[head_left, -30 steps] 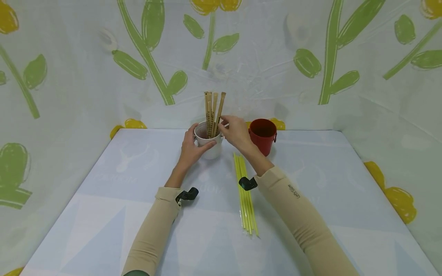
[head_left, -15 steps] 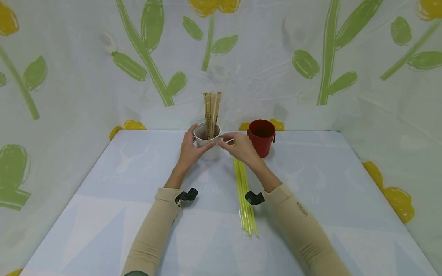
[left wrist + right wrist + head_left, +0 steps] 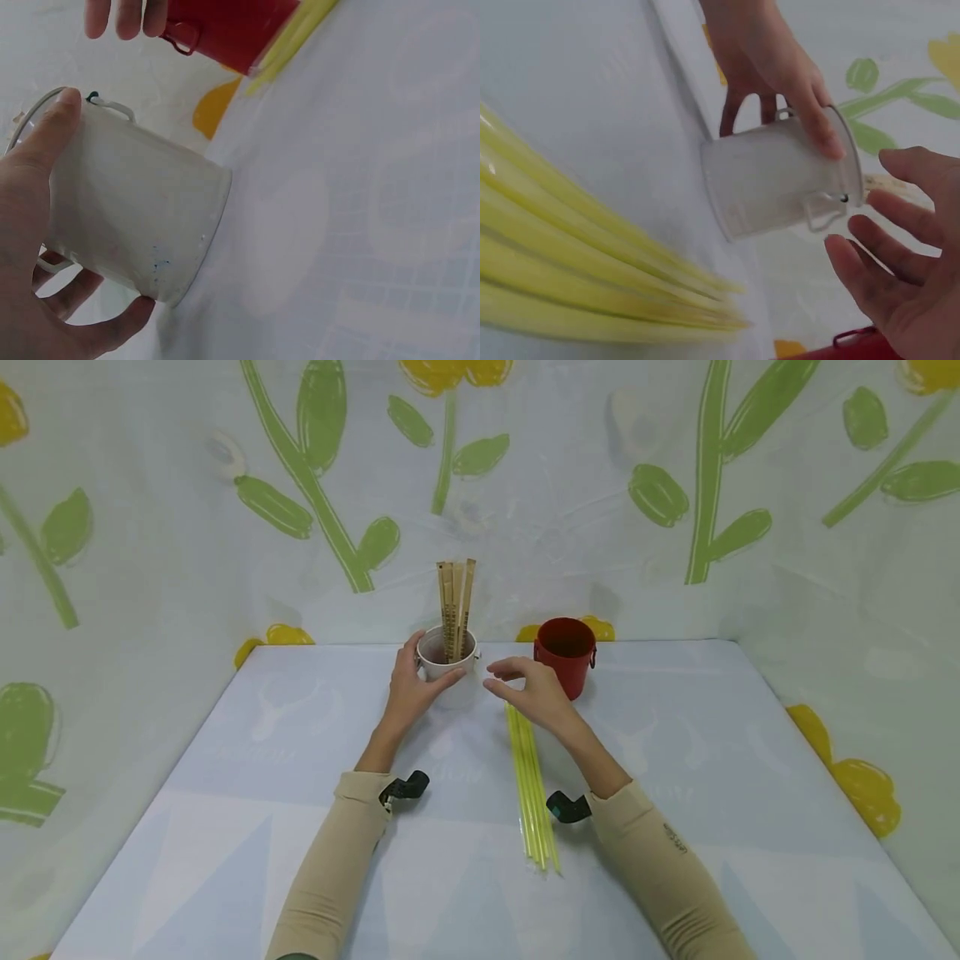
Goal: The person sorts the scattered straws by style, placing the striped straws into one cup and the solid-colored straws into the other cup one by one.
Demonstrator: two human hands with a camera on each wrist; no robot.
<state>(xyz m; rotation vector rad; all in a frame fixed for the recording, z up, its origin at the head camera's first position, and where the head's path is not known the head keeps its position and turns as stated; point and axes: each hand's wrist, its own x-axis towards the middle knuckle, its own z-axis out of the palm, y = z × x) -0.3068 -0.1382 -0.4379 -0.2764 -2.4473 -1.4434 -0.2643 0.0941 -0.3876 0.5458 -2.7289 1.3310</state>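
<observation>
My left hand holds the white cup w/ fingers curled round it, right hand is empty, fingers apart, above the yellow straws; I should pinch one straw only, slowly.

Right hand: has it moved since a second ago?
Yes. The right hand has drawn back from the white cup toward the person and now hovers, empty, above the yellow straws.
</observation>
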